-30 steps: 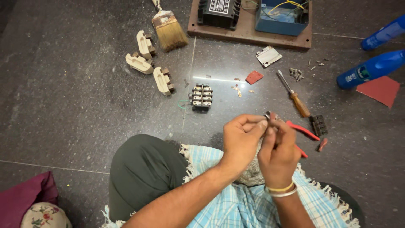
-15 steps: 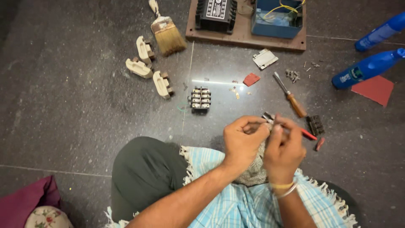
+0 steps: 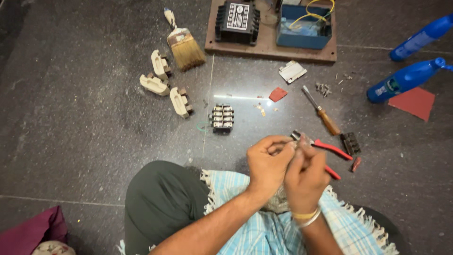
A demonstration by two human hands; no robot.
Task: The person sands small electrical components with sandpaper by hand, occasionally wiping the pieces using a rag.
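A dark stone floor (image 3: 85,141) carries everything. At its far edge lies a wooden board (image 3: 269,47) bearing a black block and a blue box, with a paintbrush (image 3: 184,45) to the left. Two blue bottles (image 3: 406,78) lie toward the far right corner. Over the lap, near the floor's near edge, the left hand (image 3: 268,167) and right hand (image 3: 306,177) press together, fingers closed on a small metal part (image 3: 296,137); how it is gripped cannot be told. Red-handled pliers (image 3: 330,151) lie just beyond the right hand, and a screwdriver (image 3: 323,115) farther off.
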